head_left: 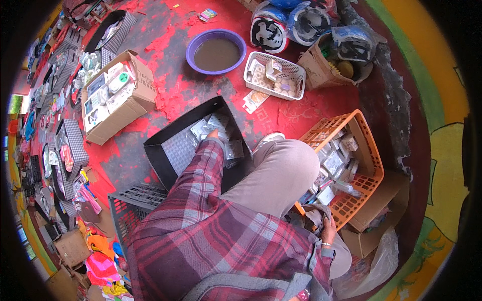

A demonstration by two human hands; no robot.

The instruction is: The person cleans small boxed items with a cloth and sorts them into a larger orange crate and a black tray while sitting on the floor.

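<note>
Clear packets (213, 125) (in a black tray (165, 150)) meet the left hand (213, 134); right hand (329, 232): grip unclear.

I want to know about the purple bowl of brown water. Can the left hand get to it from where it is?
Probably yes. The left hand is in the black tray, and only bare red floor lies between it and the purple bowl, though it would be a long stretch.

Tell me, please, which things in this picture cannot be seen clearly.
Head view only:
- Left hand: mostly hidden by its plaid sleeve; grip on the clear packets in the black tray unclear.
- Right hand: at the orange basket, whether it holds anything cannot be told.
- White basket: contents too small.
- Goods at the left rim: bent and blurred by the fisheye.
- Purple basin: murky water hides its bottom.
</note>
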